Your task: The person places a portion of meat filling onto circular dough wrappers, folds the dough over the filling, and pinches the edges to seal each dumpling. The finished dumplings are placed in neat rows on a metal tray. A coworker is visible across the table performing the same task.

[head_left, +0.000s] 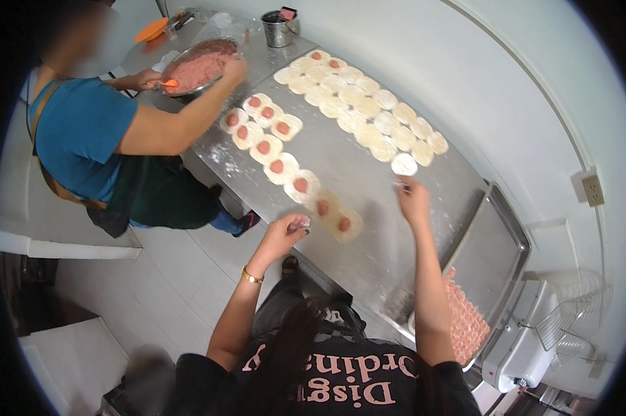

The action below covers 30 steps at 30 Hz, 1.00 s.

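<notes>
running along a plain white wall [479, 76], a long grey metal counter [389, 243] carries the dough pieces. at its floor-side edge, toward the far end, a co-worker [84, 125] in a teal shirt works at a round steel bowl [209, 84] of pink minced filling [198, 71]. at the counter's near end lies a rectangular metal tray [490, 236]. along the wall-side edge, flat pale dough wrappers [368, 107] form a broad block, mostly plain; a line of topped wrappers [291, 172] runs nearer the floor-side edge. the left hand [289, 230], fingers curled and dusted white, hangs by that edge beside the line; whether it grips anything, i cannot tell. the right hand [412, 191], fingertips drawn together, is just beside a whiter, floury round [404, 164] at the block's near end; whether it pinches anything is unclear. small pink lumps [300, 185] sit on the topped wrappers.
</notes>
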### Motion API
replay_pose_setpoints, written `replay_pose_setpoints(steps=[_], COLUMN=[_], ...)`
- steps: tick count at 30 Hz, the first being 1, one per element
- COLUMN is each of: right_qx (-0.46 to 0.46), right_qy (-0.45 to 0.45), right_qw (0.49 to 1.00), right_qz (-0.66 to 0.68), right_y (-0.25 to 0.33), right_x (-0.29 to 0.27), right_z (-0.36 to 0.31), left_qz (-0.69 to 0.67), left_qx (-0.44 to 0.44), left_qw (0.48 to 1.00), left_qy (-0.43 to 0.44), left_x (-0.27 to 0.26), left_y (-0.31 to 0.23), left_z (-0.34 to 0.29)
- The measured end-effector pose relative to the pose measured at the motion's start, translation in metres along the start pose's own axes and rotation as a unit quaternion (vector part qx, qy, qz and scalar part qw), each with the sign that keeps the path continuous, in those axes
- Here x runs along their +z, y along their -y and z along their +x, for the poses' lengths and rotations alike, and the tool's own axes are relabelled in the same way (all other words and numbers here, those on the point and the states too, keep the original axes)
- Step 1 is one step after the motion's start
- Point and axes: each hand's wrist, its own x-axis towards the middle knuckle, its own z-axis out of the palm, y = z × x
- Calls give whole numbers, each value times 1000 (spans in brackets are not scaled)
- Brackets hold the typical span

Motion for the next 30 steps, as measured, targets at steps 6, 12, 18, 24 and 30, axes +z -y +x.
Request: replay_pose_setpoints(steps=[6,12,18,24,30], right_qx=[-16,-39,150,242,221], right_qy=[71,-3,77,78,83], right_qw=[997,999,947,755,706], right_qz=[24,-34,274,605,668], right_y=[115,152,118,55,20], right_x=[191,257,242,148,29], right_z=[95,121,122,67,-42], left_qz=[-48,-2,-20,-191,-429], left_qx=[-17,-37,-3,8,-190], left_qw=[995,994,998,981,866], left_qy=[-84,-102,-56,34,171], left_x=[-88,-119,-101,-28,58], left_y=[38,59,52,23,-36], left_z=[5,-10,18,96,124])
